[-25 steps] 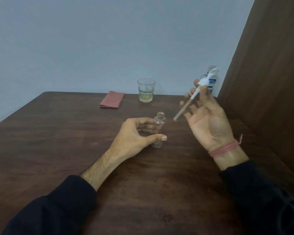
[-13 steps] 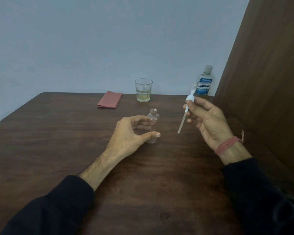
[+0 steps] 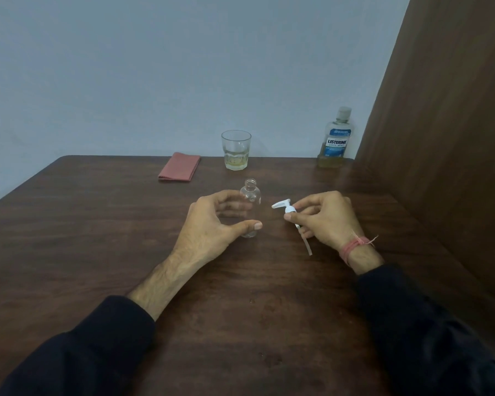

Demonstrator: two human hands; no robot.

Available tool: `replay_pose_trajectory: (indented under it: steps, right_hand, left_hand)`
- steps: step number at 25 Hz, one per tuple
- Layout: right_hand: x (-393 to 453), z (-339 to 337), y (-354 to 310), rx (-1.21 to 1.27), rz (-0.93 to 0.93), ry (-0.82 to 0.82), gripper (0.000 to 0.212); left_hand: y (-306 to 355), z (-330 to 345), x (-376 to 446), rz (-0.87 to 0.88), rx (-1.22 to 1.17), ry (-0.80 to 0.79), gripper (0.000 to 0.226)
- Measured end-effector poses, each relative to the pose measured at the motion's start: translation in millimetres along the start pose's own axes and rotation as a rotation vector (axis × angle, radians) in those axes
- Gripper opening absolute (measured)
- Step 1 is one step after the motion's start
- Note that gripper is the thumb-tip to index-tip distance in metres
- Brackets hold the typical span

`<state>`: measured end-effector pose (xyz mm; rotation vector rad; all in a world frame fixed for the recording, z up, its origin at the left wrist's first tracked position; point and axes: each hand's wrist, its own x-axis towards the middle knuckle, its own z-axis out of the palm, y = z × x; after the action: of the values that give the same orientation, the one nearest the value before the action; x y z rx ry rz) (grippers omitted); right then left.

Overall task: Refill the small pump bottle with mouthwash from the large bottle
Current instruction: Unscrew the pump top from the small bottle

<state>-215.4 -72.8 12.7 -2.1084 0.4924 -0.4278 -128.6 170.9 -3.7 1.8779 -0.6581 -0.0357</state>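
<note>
The small clear bottle (image 3: 251, 195) stands upright mid-table with its neck uncapped. My left hand (image 3: 212, 224) curls loosely around its left side, thumb in front of its base; whether the fingers touch it I cannot tell. My right hand (image 3: 326, 218) holds the white pump head (image 3: 286, 206) low over the table just right of the bottle, nozzle pointing left and its thin dip tube trailing down toward me. The large mouthwash bottle (image 3: 336, 141), capped with a blue label, stands at the far right against the wall.
A drinking glass (image 3: 236, 150) with a little yellowish liquid stands behind the small bottle. A folded pink cloth (image 3: 179, 167) lies to its left. A brown wooden panel (image 3: 440, 138) borders the wooden table (image 3: 97, 238) on the right.
My right hand has lowered the pump head from in front of the mouthwash bottle down to the table, turning it so the tube points toward me. My left hand stays by the small bottle.
</note>
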Motion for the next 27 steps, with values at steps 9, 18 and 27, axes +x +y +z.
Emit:
replay_pose_trajectory:
  steps: [9, 18, 27]
  right_hand:
    - [-0.4, 4.3, 0.4, -0.083, -0.002, 0.071, 0.024]
    - [-4.8, 1.7, -4.4, -0.150, 0.003, 0.095, 0.032]
    - [-4.9, 1.0, -9.1, -0.241, -0.037, 0.161, 0.048]
  left_hand:
    - [-0.2, 0.1, 0.0, -0.014, 0.008, -0.001, 0.070]
    - [2.8, 1.3, -1.3, -0.014, 0.025, 0.016, 0.072]
    - [9.0, 0.5, -6.7, 0.002, 0.039, 0.033, 0.092]
